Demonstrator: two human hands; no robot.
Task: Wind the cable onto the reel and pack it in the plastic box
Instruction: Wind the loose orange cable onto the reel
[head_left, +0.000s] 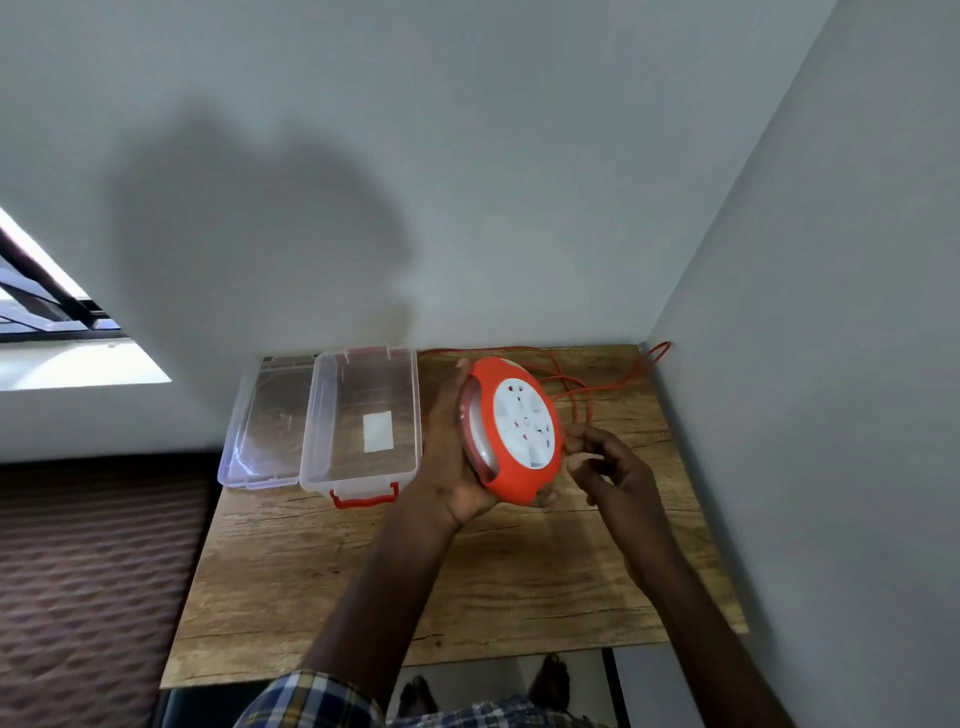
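An orange cable reel (511, 431) with a white socket face is held tilted above the wooden table (467, 571). My left hand (452, 457) grips it from the left and underneath. My right hand (605, 462) is at the reel's right rim with curled fingers; whether it pinches anything I cannot tell. The orange cable (587, 387) lies in loose loops on the table behind the reel and runs to the back right corner. The clear plastic box (363, 415) with a red handle stands open at the table's back left.
The box's clear lid (270, 421) lies flat beside the box on its left. White walls close the table at the back and right. Bare feet show below the front edge. A dark textured surface lies left of the table.
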